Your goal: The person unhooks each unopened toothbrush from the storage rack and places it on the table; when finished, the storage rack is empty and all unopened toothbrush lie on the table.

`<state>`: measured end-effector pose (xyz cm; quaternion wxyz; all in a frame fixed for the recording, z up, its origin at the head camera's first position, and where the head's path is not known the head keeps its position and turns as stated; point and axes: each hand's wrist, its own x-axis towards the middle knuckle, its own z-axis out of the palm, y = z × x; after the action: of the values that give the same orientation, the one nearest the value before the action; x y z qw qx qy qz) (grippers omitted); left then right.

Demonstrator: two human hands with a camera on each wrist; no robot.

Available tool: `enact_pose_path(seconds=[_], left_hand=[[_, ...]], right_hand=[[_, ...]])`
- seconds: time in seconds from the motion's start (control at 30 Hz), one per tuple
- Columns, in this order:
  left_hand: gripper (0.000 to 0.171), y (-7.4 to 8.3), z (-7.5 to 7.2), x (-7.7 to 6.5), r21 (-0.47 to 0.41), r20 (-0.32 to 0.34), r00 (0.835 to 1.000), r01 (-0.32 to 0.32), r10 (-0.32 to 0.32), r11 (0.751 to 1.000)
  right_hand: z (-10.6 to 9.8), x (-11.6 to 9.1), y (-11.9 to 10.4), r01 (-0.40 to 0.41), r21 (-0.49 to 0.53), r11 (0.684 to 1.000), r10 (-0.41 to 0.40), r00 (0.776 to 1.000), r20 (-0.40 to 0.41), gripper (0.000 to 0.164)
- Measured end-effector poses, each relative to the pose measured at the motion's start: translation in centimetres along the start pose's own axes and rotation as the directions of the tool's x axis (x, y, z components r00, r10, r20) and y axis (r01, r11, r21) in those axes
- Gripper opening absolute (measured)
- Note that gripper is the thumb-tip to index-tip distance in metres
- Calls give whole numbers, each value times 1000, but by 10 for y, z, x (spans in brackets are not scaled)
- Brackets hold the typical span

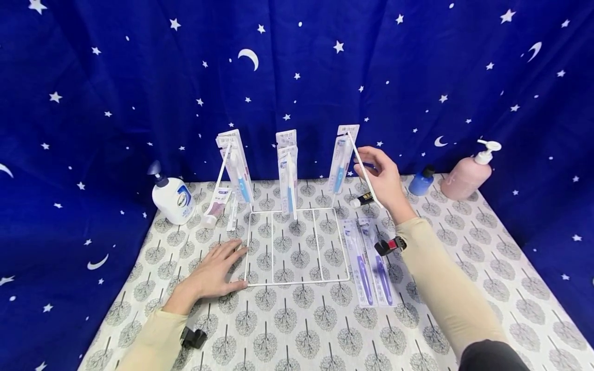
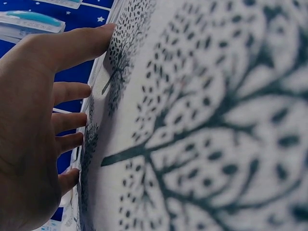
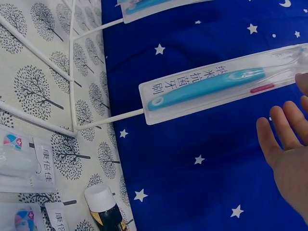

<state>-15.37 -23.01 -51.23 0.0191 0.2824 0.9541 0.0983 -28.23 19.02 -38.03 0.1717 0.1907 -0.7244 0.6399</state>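
Observation:
A white wire rack (image 1: 297,283) holds packaged blue toothbrushes on its prongs: several at left (image 1: 241,178) and middle (image 1: 289,188). On the right prong hangs a packaged blue toothbrush (image 1: 340,167), its blue handle plain in the right wrist view. Beside that package is my right hand (image 1: 382,178), fingers loosely bent, the thumb close to the package's upper part; contact is unclear. My left hand (image 1: 211,273) rests on the patterned tablecloth with spread fingers, its thumb and fingertips at the rack base's left side. Two packaged purple toothbrushes (image 1: 358,268) lie right of the base.
A white pump bottle (image 1: 175,201), a toothpaste tube (image 1: 216,207) and a slim clear package (image 1: 233,212) are on the left. Toward the right are a black tube with a white cap (image 1: 356,202), a blue bottle (image 1: 421,183) and a pink pump bottle (image 1: 466,178). A starry blue curtain (image 1: 297,98) hangs behind.

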Motion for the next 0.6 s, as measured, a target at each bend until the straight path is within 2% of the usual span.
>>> enact_pose_path(seconds=[0.17, 0.43, 0.6], left_hand=[[87, 1, 0, -1, -7, 5, 1000, 6, -6, 1000], [87, -1, 2, 0, -11, 7, 1000, 2, -2, 1000], [87, -2, 2, 0, -15, 6, 1000, 4, -4, 1000]], right_hand=[[2, 5, 14, -1, 39, 999, 1, 1000, 8, 37], [12, 5, 3, 19, 23, 1000, -19, 1000, -10, 35], [14, 6, 6, 37, 24, 999, -37, 999, -3, 34]])
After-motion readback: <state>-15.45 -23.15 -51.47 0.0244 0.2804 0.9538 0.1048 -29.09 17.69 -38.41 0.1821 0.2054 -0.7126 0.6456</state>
